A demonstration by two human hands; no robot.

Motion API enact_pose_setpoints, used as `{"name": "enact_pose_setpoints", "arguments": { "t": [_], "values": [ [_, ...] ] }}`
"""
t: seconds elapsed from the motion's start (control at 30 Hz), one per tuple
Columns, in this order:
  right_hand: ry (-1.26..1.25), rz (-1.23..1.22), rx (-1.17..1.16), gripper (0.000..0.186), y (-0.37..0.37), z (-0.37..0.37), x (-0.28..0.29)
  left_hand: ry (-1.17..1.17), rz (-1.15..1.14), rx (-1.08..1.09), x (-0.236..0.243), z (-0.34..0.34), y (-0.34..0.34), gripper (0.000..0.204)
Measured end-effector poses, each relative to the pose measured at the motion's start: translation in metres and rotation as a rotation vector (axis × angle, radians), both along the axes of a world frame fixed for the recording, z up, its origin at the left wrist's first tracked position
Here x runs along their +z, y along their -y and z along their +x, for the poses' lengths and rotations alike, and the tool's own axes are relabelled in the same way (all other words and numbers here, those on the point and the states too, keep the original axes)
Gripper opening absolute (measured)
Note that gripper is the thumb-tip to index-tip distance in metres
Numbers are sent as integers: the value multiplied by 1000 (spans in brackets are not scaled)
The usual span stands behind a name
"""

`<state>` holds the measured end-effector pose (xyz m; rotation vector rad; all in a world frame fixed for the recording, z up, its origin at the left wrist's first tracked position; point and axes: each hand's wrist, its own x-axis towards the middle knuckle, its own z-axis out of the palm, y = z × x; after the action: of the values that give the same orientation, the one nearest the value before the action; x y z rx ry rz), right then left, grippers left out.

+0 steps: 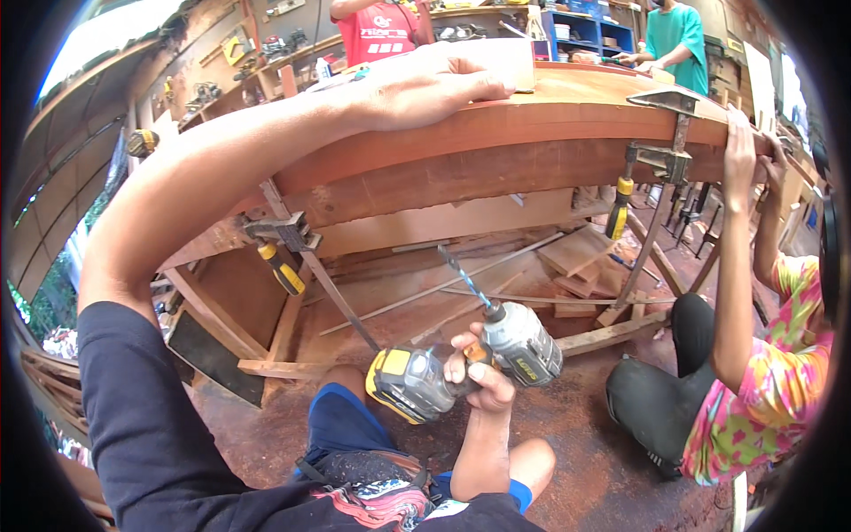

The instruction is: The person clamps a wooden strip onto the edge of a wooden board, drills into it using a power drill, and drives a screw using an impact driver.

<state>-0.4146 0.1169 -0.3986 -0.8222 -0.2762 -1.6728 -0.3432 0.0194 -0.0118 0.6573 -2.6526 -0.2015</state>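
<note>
My right hand (483, 381) is wrapped round the handle of a cordless drill (525, 348), held low in front of my knees. Its yellow-and-black battery (403, 387) points left, and a long twist drill bit (464, 277) slants up toward the bench. High on the bench, my left hand (434, 89) grips a pale wooden block (503, 64), thumb along its near side; the far fingers are partly hidden. Beneath lies a reddish-brown board (496, 126) along the bench edge. A bar clamp (284, 232) grips at left, another bar clamp (663, 161) at right.
At right, a seated co-worker in a bright patterned shirt (762, 372) has both hands on the board's edge. Two people stand beyond the bench, one in a red shirt (379, 34), one in green (675, 44). Wood offcuts (581, 253) and strips lie under the bench.
</note>
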Motion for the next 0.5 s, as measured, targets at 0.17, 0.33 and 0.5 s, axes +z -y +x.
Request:
{"name": "enact_pose_setpoints", "arguments": {
  "t": [0.17,0.33,0.5],
  "values": [
    [-33,39,-56,66,-24,-24,-20,138,-109,-44,0,-13,-26,53],
    [-292,140,-276,61,-37,-18,-7,348,-190,-48,23,-24,-14,51],
    [-396,447,-401,55,-76,-16,16,444,-194,-129,21,-57,7,37]
  ]
}}
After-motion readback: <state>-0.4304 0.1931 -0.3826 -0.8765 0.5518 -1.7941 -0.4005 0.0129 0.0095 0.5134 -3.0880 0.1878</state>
